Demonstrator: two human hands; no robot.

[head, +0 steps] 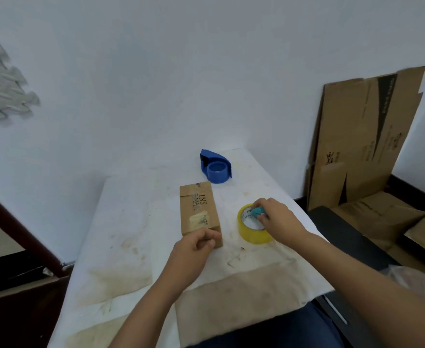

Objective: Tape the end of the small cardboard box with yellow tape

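The small cardboard box lies lengthwise on the white cloth-covered table, with printed letters and old clear tape on its top. My left hand rests against the box's near end, fingers curled on its corner. To the right lies the yellow tape roll, flat on the table. My right hand sits over the roll's far rim, fingers closed on a small teal object that touches the roll.
A blue tape dispenser stands behind the box near the table's far edge. Flattened cardboard sheets lean on the wall at right, more lie on the floor. Dark wooden furniture is at left.
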